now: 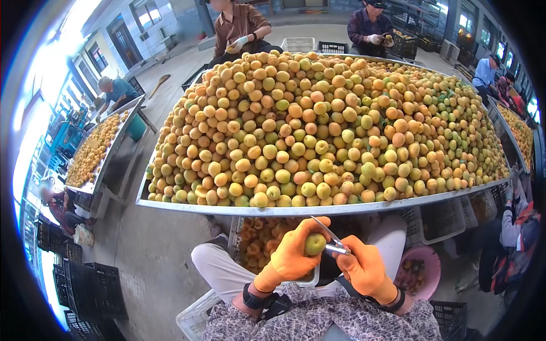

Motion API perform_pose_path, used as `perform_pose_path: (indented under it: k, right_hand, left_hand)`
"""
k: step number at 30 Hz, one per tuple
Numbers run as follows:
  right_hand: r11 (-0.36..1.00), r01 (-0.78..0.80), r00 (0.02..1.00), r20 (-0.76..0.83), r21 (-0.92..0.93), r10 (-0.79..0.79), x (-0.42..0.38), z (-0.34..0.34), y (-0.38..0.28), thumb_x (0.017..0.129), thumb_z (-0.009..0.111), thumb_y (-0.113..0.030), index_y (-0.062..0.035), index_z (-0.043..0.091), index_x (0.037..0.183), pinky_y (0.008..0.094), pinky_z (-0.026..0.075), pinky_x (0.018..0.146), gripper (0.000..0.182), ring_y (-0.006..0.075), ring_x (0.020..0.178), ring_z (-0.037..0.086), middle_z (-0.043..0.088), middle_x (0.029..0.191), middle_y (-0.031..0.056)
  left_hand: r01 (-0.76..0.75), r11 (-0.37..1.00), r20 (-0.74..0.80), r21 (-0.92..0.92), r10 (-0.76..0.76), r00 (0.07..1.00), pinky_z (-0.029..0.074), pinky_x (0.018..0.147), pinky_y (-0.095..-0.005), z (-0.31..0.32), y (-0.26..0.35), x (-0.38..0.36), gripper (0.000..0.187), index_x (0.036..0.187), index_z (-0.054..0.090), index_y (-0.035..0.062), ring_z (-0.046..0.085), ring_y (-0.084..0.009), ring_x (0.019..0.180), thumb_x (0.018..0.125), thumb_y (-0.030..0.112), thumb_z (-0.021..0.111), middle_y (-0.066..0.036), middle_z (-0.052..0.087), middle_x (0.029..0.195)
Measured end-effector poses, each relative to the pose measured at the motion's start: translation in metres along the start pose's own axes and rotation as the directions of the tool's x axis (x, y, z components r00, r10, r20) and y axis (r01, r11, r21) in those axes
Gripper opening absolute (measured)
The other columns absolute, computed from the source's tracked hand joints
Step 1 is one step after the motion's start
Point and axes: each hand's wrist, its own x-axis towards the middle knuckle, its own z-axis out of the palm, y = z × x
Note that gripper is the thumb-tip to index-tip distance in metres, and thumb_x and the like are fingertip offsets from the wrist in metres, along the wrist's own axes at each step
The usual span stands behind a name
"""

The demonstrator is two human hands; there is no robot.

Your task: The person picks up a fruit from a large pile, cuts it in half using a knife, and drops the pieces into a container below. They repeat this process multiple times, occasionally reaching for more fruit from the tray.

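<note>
In the head view my left hand (pixel 287 258), in an orange glove, wraps its fingers round a greenish-yellow apricot (pixel 314 244). My right hand (pixel 365 268), gloved the same, grips a small knife (pixel 327 231) with a thin blade and a silvery metal handle. The blade slants up and left, overlapping the apricot and the left fingertips in this view. Both hands are over my lap, just in front of the metal-rimmed table (pixel 250 210). Heaped high on that table is a large pile of apricots (pixel 307 136).
Cut apricots (pixel 264 238) fill a crate below the table edge, between my knees. To the right stands a pink basin (pixel 433 270) with dark pieces inside. Black crates (pixel 94 290) are stacked at left. Two people (pixel 244 28) sit across the table; others work at side tables.
</note>
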Motion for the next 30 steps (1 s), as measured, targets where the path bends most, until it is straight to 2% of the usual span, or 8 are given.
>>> perform_pose_path:
  k: [1,3,9,12,18,21,24,30]
  right_hand:
    - [1.000,-0.002,1.000,0.003,0.000,0.002,0.001,0.001,-0.001,0.098,0.057,-0.027,-0.0019,0.054,0.099,0.0294,0.039,0.050,0.026,0.0178,0.049,0.045,0.049,0.061,0.0071]
    - [0.996,0.030,1.000,0.013,-0.083,-0.029,0.004,0.004,-0.002,0.097,0.058,-0.026,-0.0026,0.054,0.098,0.0328,0.042,0.052,0.024,0.0273,0.051,0.049,0.052,0.062,0.0118]
    - [0.956,0.093,0.995,-0.008,-0.277,-0.099,0.009,0.012,0.012,0.096,0.059,-0.024,-0.0047,0.053,0.095,0.0378,0.044,0.050,0.021,0.0369,0.058,0.058,0.058,0.065,0.0152]
    - [0.897,0.127,0.985,-0.052,-0.422,-0.164,0.008,0.019,0.018,0.094,0.061,-0.025,-0.0062,0.053,0.094,0.0406,0.044,0.049,0.021,0.0380,0.059,0.059,0.059,0.067,0.0156]
    - [0.845,0.179,0.968,-0.064,-0.505,-0.244,0.011,0.026,0.029,0.091,0.063,-0.025,-0.0067,0.052,0.093,0.0426,0.045,0.047,0.022,0.0380,0.057,0.059,0.060,0.069,0.0161]
    - [0.851,0.188,0.966,-0.063,-0.491,-0.250,0.013,0.030,0.041,0.091,0.063,-0.023,-0.0060,0.051,0.093,0.0431,0.045,0.048,0.021,0.0388,0.057,0.058,0.059,0.067,0.0165]
    - [0.889,0.146,0.976,-0.083,-0.434,-0.201,0.014,0.032,0.051,0.091,0.062,-0.022,-0.0054,0.051,0.093,0.0439,0.045,0.048,0.020,0.0399,0.059,0.060,0.059,0.065,0.0177]
    - [0.876,-0.033,0.996,-0.084,-0.481,-0.009,0.028,0.026,0.048,0.092,0.061,-0.020,-0.0043,0.051,0.092,0.0455,0.048,0.054,0.018,0.0401,0.066,0.064,0.062,0.069,0.0206]
  left_hand:
    - [-0.017,1.000,-0.004,0.009,0.017,1.000,0.051,0.079,-0.0310,0.002,0.000,-0.001,0.068,0.131,0.047,0.0083,0.064,-0.0176,0.088,0.069,-0.005,0.074,-0.007,0.065,0.097]
    - [-0.018,0.999,-0.014,0.045,0.019,1.000,0.051,0.078,-0.0312,0.003,0.005,-0.004,0.071,0.133,0.045,0.0086,0.064,-0.0190,0.087,0.069,-0.005,0.075,-0.007,0.065,0.096]
    - [-0.062,0.991,-0.032,0.118,0.067,0.997,0.052,0.074,-0.0342,0.007,0.000,-0.006,0.081,0.139,0.037,0.0092,0.066,-0.0240,0.082,0.070,-0.002,0.077,-0.009,0.066,0.094]
    - [-0.010,0.987,-0.070,0.163,0.022,0.997,0.052,0.072,-0.0345,0.011,-0.004,-0.008,0.081,0.139,0.036,0.0081,0.066,-0.0259,0.080,0.070,-0.002,0.077,-0.010,0.066,0.091]
    - [0.132,0.982,-0.113,0.132,-0.117,0.987,0.051,0.072,-0.0337,0.018,-0.004,-0.011,0.075,0.133,0.040,0.0060,0.066,-0.0266,0.080,0.067,-0.008,0.072,-0.010,0.066,0.089]
    - [0.201,0.973,-0.142,0.109,-0.185,0.972,0.050,0.074,-0.0316,0.022,-0.007,-0.014,0.066,0.126,0.046,0.0055,0.065,-0.0227,0.080,0.067,-0.008,0.071,-0.009,0.065,0.087]
    - [0.156,0.976,-0.173,0.150,-0.130,0.976,0.050,0.074,-0.0309,0.025,-0.019,-0.015,0.063,0.125,0.047,0.0064,0.064,-0.0218,0.081,0.068,-0.007,0.070,-0.009,0.064,0.087]
    - [0.269,0.955,-0.125,0.122,-0.254,0.959,0.049,0.074,-0.0286,0.016,-0.069,-0.007,0.038,0.108,0.058,0.0062,0.060,-0.0124,0.083,0.072,-0.005,0.063,-0.003,0.063,0.086]
